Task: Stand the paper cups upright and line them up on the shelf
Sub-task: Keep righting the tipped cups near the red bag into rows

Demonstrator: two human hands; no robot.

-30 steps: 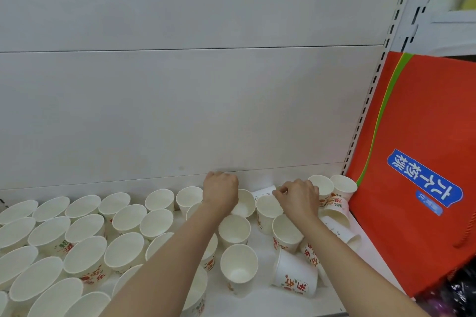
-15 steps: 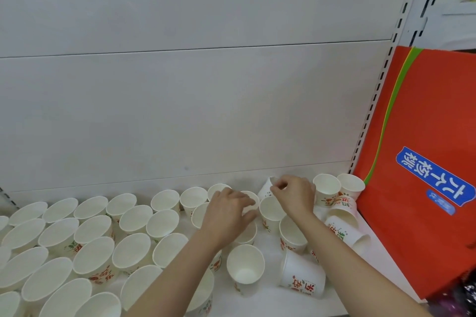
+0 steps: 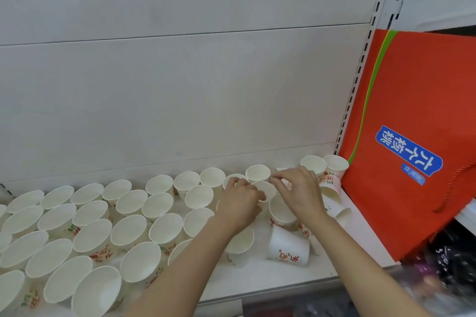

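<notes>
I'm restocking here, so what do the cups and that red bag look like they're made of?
Cups: thin paper, matte white inside, with rolled rims and printed red-green outsides. Red bag: probably non-woven fabric, judging by its dull, soft-creased surface and cord handle; coated paper is possible.

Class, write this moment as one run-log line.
left hand: on back-row cup | right hand: pinching cup rim | upside-down cup: front right | red bag: right
</notes>
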